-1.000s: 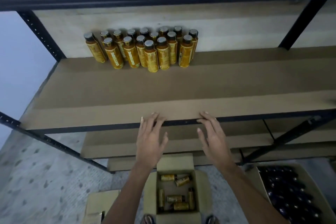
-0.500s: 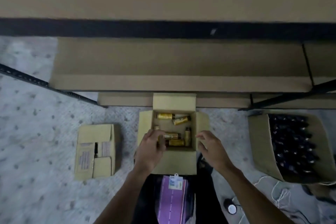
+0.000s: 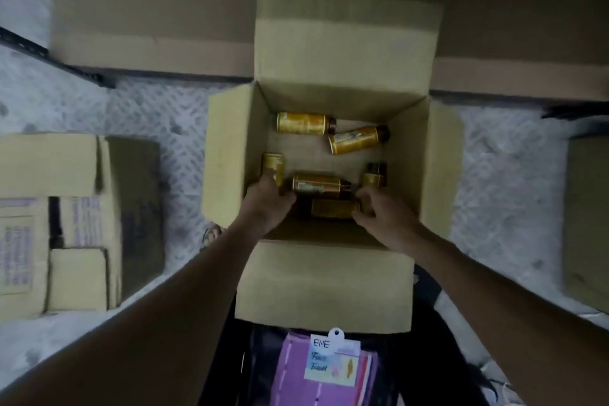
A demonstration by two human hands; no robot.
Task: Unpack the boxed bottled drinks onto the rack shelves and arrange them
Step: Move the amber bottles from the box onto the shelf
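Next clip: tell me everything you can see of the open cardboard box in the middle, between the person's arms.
The open box is plain tan corrugated cardboard. It stands upright on the speckled floor before the rack's bottom shelf, with all four flaps folded outward. Inside, six gold-labelled bottles lie scattered on its bottom. Both hands reach in over the near edge: the left hand covers a bottle's end by the left wall, and the right hand curls its fingers round the nearest bottle.
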